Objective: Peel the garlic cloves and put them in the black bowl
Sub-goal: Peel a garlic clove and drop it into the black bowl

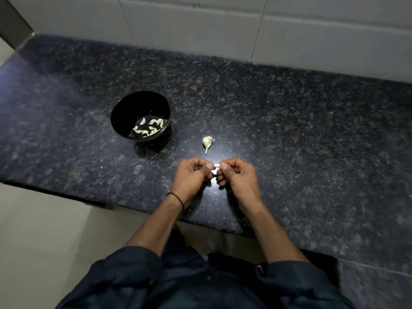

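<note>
A small white garlic clove point(215, 167) is pinched between both my hands just above the dark counter. My left hand point(193, 175) holds its left side with curled fingers, and my right hand point(236, 175) pinches its right side with thumb and forefinger. Most of the clove is hidden by my fingertips. Left of my hands and further back stands the black bowl point(124, 112), with several peeled cloves point(149, 128) lying in its bottom. The remains of a garlic bulb point(207, 142), papery with a short stem, lie on the counter just beyond my hands.
The speckled dark granite counter point(289, 130) runs to a white tiled wall point(223, 25) at the back. Its front edge runs diagonally under my forearms. Small bits of skin dot the counter near my hands.
</note>
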A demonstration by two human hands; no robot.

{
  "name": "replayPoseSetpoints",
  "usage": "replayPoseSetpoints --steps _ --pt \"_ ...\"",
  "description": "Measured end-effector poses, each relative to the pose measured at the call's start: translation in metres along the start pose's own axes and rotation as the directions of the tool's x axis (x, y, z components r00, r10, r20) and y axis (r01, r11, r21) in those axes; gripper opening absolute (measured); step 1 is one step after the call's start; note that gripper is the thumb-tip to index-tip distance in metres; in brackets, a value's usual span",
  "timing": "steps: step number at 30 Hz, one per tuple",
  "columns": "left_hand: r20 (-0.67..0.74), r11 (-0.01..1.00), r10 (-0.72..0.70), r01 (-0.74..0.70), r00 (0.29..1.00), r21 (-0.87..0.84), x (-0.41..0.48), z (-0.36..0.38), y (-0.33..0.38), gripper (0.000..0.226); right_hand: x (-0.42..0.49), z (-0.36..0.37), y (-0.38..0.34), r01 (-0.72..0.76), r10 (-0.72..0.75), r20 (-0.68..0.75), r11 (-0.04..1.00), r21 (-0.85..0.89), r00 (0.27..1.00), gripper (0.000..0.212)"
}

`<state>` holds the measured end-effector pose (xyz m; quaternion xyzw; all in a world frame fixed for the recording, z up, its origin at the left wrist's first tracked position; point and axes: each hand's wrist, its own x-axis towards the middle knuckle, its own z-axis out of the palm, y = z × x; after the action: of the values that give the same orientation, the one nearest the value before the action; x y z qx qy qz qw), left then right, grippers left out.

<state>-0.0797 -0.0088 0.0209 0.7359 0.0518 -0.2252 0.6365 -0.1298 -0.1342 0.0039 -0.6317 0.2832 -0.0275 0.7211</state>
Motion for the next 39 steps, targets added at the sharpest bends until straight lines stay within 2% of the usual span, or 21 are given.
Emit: replayPoseSetpoints --steps 3,9,14,16,20,25,33,39 --pt "-0.043 0.998 0.044 -0.042 0.998 0.05 0.002 0.001 -0.007 0.014 0.002 0.001 0.002 0.014 -0.016 -0.024 0.998 -0.063 1.0 0.009" --pt "-0.131 0.95 0.236 -0.2 0.963 0.239 -0.003 0.002 -0.022 0.009 0.007 0.012 0.007 0.059 -0.117 -0.145 0.932 -0.358 0.983 0.014" --pt "-0.168 0.942 0.293 -0.255 0.941 0.216 -0.006 0.005 -0.028 0.005 0.003 0.017 0.003 0.087 -0.203 -0.19 0.868 -0.488 0.961 0.012" --pt "-0.165 0.957 0.271 -0.247 0.948 0.155 -0.004 0.004 -0.028 0.005 0.002 0.016 0.005 0.12 -0.22 -0.167 0.876 -0.467 0.961 0.012" --pt "-0.09 0.983 0.182 -0.184 0.979 -0.012 0.002 -0.003 -0.027 0.007 0.002 0.004 0.008 0.143 -0.154 -0.012 0.937 -0.32 0.988 0.016" --pt "-0.052 0.99 0.137 -0.138 0.989 -0.023 0.008 -0.005 -0.026 0.011 0.001 -0.004 0.006 0.139 -0.123 0.076 0.952 -0.274 0.989 0.015" --pt "0.007 0.993 0.114 -0.114 0.993 -0.008 0.014 -0.012 -0.018 0.017 -0.001 -0.003 -0.001 0.153 -0.145 0.05 0.924 -0.35 0.988 0.012" --pt "0.024 0.994 0.103 -0.103 0.994 -0.033 0.014 -0.015 -0.019 0.014 -0.001 0.0 -0.002 0.13 -0.14 -0.012 0.943 -0.306 0.99 0.012"
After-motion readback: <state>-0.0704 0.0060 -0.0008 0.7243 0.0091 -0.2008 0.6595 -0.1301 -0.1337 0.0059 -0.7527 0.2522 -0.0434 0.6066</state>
